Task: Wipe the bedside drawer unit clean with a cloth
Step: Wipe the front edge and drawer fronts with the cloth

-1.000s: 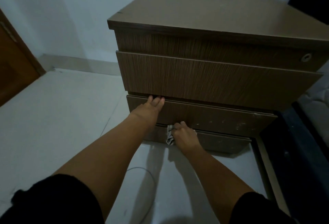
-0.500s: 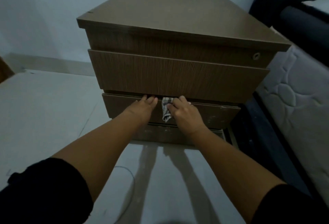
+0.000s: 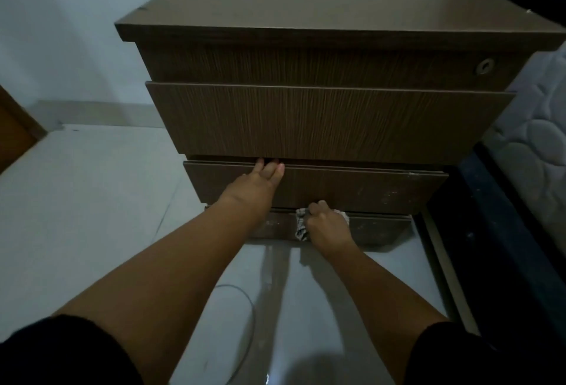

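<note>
A brown wood-grain bedside drawer unit (image 3: 330, 121) stands on the floor in front of me, with three drawer fronts and a dusty base strip. My left hand (image 3: 257, 184) lies flat on the lowest drawer front, its fingertips hooked over that drawer's top edge. My right hand (image 3: 327, 227) grips a small checked cloth (image 3: 301, 225) and presses it against the base strip under the lowest drawer. Most of the cloth is hidden behind the hand. White specks mark the right part of the lowest drawer front.
A quilted white mattress (image 3: 526, 139) on a dark bed frame (image 3: 477, 231) stands close on the right. A thin white cable (image 3: 245, 308) loops on the pale tiled floor (image 3: 92, 201) below my arms. A wooden door (image 3: 15, 136) shows at the far left.
My right hand has moved the cloth down from the top edge of the lowest drawer to the base strip. My left hand stays on the drawer's top edge.
</note>
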{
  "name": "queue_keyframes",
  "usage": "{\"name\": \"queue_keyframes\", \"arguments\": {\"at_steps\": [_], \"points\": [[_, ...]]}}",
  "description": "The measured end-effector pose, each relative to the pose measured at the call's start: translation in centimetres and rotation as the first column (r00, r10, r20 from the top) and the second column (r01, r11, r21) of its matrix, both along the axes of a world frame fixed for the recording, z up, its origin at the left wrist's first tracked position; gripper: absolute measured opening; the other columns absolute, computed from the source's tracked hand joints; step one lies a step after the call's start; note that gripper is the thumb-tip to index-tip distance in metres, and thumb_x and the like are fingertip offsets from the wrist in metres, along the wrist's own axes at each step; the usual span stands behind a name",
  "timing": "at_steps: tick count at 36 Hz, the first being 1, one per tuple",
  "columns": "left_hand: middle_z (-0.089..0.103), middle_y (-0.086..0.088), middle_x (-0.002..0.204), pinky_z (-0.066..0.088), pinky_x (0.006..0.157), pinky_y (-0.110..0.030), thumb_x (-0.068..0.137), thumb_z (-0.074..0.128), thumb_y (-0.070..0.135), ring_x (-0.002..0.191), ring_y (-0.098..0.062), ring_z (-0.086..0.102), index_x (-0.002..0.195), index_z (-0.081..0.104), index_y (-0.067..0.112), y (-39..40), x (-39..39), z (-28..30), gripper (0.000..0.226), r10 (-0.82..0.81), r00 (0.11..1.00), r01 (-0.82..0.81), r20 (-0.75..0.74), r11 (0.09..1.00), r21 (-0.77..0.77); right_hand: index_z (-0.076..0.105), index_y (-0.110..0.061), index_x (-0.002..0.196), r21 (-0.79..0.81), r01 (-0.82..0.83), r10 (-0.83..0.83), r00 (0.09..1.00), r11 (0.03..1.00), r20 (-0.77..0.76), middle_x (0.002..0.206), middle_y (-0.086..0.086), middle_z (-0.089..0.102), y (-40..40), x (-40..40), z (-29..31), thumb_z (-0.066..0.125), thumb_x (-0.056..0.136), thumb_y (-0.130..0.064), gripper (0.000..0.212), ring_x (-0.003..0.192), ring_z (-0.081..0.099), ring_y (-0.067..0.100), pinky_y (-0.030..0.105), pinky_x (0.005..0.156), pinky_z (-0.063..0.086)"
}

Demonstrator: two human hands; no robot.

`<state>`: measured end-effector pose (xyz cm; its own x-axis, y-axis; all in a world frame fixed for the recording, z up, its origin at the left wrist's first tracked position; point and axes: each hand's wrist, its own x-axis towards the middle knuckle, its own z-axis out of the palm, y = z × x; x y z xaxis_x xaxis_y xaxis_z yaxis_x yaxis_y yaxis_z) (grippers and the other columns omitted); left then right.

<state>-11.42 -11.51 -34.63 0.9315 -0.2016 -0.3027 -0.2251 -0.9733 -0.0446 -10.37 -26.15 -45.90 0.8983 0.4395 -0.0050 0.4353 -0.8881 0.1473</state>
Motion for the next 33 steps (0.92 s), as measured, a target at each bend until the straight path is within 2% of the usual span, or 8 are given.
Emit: {"name": "queue_keyframes", "arguments": {"at_steps": [2,6,8,10,13,19,24,33], "points": [[-0.008,0.001,0.161,0.022,0.117,-0.04,0.091,0.043,-0.007,0.149,-0.024,-0.005,0.153,-0.005,0.016,0.2,0.1,-0.2,0.082,-0.003,1.0,0.003,0.014,1.0,-0.002,0.066,0.0,0.107,0.006,0.001,-0.001,0.999,1.0,-0.054,0.114,0.013,0.054,0.0,0.4,-0.8,0.046,0.091,-0.006,0.026,0.112,0.047,0.03,0.035,0.075,0.051],[-0.008,0.0,0.161,0.021,0.118,-0.04,0.091,0.042,-0.008,0.15,-0.024,-0.005,0.153,-0.005,0.016,0.8,0.0,-0.6,0.081,0.011,1.0,-0.011,-0.001,1.0,0.011,0.063,0.0,0.111,0.05,-0.03,0.034,0.997,0.998,-0.068,0.119,0.013,0.051,0.4,0.0,-0.5,0.043,0.092,-0.003,0.028,0.114,0.045,0.03,0.039,0.082,0.049],[-0.007,0.0,0.161,0.02,0.119,-0.04,0.091,0.043,-0.007,0.15,-0.024,-0.004,0.153,-0.004,0.016,0.9,0.1,-0.7,0.081,0.018,1.0,-0.018,0.001,1.0,0.016,0.066,-0.001,0.106,0.105,-0.074,0.077,0.997,0.992,-0.021,0.116,0.013,0.055,0.3,-0.4,0.3,0.048,0.089,-0.004,0.024,0.109,0.049,0.03,0.038,0.077,0.051],[-0.005,-0.001,0.162,0.019,0.12,-0.039,0.09,0.046,-0.006,0.15,-0.025,-0.002,0.153,-0.003,0.015,0.7,0.2,-0.5,0.083,0.022,1.0,-0.022,-0.001,1.0,0.014,0.072,-0.005,0.091,0.144,-0.139,0.128,0.988,0.98,0.08,0.1,0.01,0.064,-0.2,-0.8,1.9,0.068,0.076,-0.007,0.016,0.093,0.06,0.027,0.029,0.061,0.053],[0.001,-0.002,0.162,0.018,0.119,-0.037,0.089,0.052,0.0,0.15,-0.025,0.003,0.154,0.002,0.014,0.5,-0.1,0.5,0.083,0.055,0.998,-0.055,-0.009,0.998,-0.018,0.075,-0.01,0.077,0.202,-0.196,0.157,0.968,0.96,0.195,0.081,0.006,0.068,-1.5,-1.1,4.7,0.088,0.052,-0.014,0.029,0.071,0.065,0.021,0.023,0.043,0.049],[-0.004,0.0,0.162,0.011,0.121,-0.04,0.089,0.049,-0.003,0.15,-0.024,-0.001,0.154,-0.002,0.016,-2.2,-0.4,0.1,0.084,-0.004,1.0,0.006,0.029,0.998,-0.07,0.071,-0.007,0.079,0.201,-0.157,0.071,0.923,0.967,0.379,0.078,0.008,0.062,-4.9,-0.8,8.8,0.067,0.071,-0.005,0.009,0.071,0.059,0.023,0.026,0.044,0.045],[-0.005,-0.002,0.162,0.016,0.121,-0.041,0.09,0.052,0.002,0.149,-0.029,-0.001,0.153,-0.005,0.013,-4.3,-0.1,-0.5,0.086,-0.027,0.999,0.028,0.032,0.999,-0.019,0.072,-0.01,0.069,0.167,-0.127,0.064,0.938,0.978,0.34,0.072,0.005,0.063,-5.5,-1.2,8.2,0.084,0.056,-0.009,0.017,0.068,0.062,0.021,0.025,0.044,0.047],[-0.005,-0.003,0.161,0.023,0.119,-0.042,0.092,0.049,0.003,0.149,-0.03,-0.002,0.153,-0.006,0.012,-4.7,0.3,-0.5,0.082,-0.026,1.0,0.026,0.013,0.999,0.024,0.067,-0.008,0.052,0.159,-0.018,-0.01,0.985,0.987,0.17,0.064,0.006,0.06,-5.1,-0.5,2.7,0.09,0.035,-0.011,0.028,0.059,0.062,0.022,0.019,0.036,0.041]]}}
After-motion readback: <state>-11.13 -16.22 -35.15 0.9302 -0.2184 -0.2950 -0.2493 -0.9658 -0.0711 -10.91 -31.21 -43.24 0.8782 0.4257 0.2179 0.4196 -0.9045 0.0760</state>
